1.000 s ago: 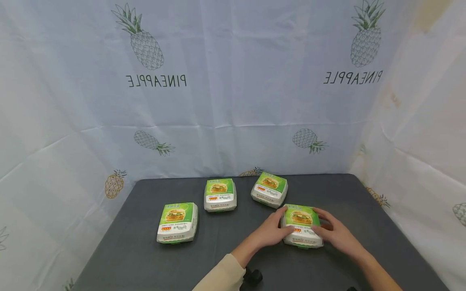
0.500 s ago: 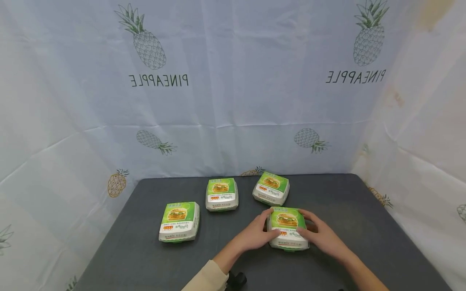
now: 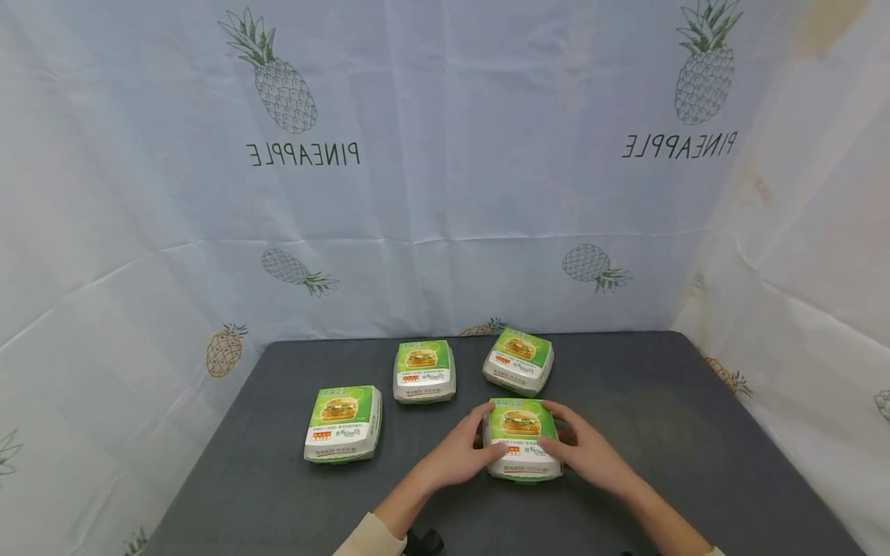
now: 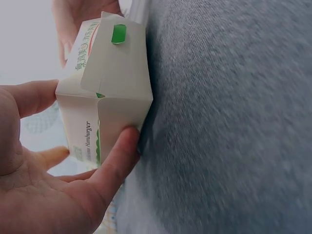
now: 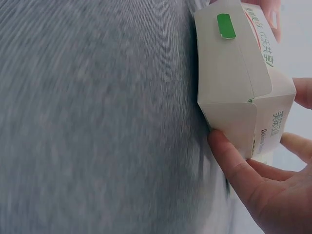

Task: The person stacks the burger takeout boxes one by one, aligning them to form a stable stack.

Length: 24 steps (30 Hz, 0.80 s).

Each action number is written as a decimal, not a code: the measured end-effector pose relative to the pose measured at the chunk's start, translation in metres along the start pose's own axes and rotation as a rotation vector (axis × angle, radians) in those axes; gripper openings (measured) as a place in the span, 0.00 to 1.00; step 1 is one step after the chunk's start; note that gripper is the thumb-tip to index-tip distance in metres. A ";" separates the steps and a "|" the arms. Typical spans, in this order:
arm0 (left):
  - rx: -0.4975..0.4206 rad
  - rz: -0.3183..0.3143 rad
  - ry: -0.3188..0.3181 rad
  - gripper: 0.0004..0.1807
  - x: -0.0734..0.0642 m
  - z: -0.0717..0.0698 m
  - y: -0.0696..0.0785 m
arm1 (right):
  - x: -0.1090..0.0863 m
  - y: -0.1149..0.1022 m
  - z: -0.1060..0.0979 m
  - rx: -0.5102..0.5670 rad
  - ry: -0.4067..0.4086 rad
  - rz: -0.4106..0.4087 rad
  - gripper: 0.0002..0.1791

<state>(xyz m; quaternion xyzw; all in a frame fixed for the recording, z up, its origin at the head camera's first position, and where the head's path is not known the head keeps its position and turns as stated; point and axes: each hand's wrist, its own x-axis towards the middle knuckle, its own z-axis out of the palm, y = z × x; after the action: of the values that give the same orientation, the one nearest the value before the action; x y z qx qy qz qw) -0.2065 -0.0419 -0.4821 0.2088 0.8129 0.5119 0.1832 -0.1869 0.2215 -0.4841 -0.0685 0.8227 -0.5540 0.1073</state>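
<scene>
A green and white hamburger box (image 3: 521,432) with a burger picture on its lid lies between both hands, near the front middle of the dark table. My left hand (image 3: 455,454) grips its left side, thumb at the front of the lid and fingers along the side. On the opposite side my right hand (image 3: 591,455) holds it the same way. In the left wrist view the closed box (image 4: 117,63) shows its front flap with a green tab, one fingertip low on its side. The right wrist view shows the box (image 5: 229,63) close over the table surface.
Three matching hamburger boxes stand on the dark table (image 3: 278,510): one at the left (image 3: 343,425), one at the back middle (image 3: 424,372), and a turned one (image 3: 518,363) just behind the held box. A white pineapple-print curtain (image 3: 445,193) encloses the back and sides.
Both hands have moved the hamburger box leftward across the table, from the right side to the front middle. The other three boxes have stayed in place.
</scene>
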 end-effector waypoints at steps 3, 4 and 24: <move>-0.011 0.005 0.004 0.40 -0.007 -0.005 -0.003 | 0.002 -0.002 0.007 -0.008 -0.001 -0.008 0.40; -0.006 0.009 0.005 0.40 -0.009 -0.006 -0.004 | 0.002 -0.002 0.010 -0.010 -0.003 -0.007 0.40; -0.008 -0.004 0.037 0.40 -0.041 -0.027 -0.023 | 0.010 -0.011 0.044 -0.050 -0.015 -0.089 0.39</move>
<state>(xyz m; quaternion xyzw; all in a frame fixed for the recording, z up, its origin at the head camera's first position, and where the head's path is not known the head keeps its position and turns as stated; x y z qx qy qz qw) -0.1893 -0.0930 -0.4886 0.1968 0.8147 0.5183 0.1700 -0.1855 0.1759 -0.4904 -0.1117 0.8315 -0.5371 0.0869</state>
